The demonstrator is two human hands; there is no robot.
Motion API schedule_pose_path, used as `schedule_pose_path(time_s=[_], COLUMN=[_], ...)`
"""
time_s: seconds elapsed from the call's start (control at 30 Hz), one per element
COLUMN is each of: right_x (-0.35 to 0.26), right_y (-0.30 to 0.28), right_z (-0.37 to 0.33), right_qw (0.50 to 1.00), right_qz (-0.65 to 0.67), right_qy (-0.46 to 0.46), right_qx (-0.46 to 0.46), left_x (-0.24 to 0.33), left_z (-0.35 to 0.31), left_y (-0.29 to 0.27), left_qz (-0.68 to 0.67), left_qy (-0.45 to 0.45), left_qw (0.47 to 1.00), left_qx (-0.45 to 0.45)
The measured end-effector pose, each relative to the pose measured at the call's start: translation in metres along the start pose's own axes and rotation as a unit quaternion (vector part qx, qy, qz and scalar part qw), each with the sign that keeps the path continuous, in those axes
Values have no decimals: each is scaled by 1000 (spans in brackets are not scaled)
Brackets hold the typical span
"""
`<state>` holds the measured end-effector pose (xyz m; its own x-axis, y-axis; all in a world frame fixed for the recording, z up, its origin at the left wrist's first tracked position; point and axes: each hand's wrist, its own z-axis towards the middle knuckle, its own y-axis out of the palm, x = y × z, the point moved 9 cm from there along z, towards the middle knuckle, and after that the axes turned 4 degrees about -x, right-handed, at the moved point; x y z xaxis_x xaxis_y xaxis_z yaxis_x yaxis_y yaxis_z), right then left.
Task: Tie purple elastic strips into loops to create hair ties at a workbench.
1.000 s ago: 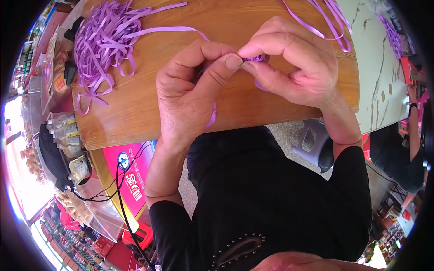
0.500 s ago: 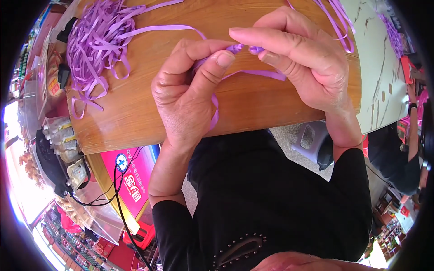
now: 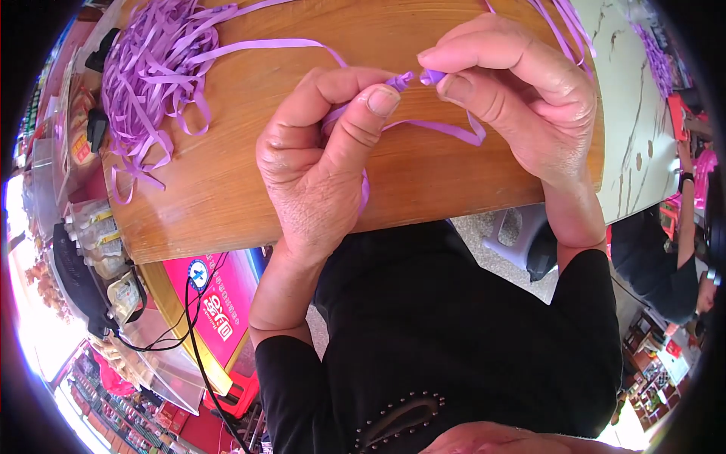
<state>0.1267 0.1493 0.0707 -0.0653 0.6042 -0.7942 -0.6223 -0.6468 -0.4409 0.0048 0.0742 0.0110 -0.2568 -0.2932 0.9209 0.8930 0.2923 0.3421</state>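
ribbon (image 3: 398, 82) pinched in left hand (image 3: 321, 170), purple tip (image 3: 432, 77) in right hand (image 3: 558, 129), both grips clamped; white-lettered pink panel (image 3: 214, 304).

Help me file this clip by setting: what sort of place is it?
Probably a shop doubling as a handwork spot: what look like stocked shelves stand at lower left, a heap of purple ribbon lies on the wooden table, and another person is near a white table at right.
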Motion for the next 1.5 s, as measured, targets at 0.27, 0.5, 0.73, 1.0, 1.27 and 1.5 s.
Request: schedule_pose_path(time_s=[0.27,0.5,0.73,1.0,1.27,1.5], right_x=[1,-13,-14,-13,-16,-4], right_y=[2,-5,-3,-1,-5,0], right_z=[-2,4,8,5,2,20], right_qw=[999,999,995,990,982,951], right_qz=[10,-42,-88,-130,-173,-166], right_qy=[-30,-25,-29,-38,-50,204], right_qx=[2,-10,-22,-46,-64,-160], left_x=[1,0,-1,-1,-3,-3], left_z=[-6,-4,-3,-2,-1,1], left_y=[1,-3,-3,-2,2,2], left_qz=[-2,9,29,37,55,45], left_qy=[11,29,37,41,36,39], left_qw=[1000,999,999,998,998,998], left_qx=[23,24,25,15,-2,-9])
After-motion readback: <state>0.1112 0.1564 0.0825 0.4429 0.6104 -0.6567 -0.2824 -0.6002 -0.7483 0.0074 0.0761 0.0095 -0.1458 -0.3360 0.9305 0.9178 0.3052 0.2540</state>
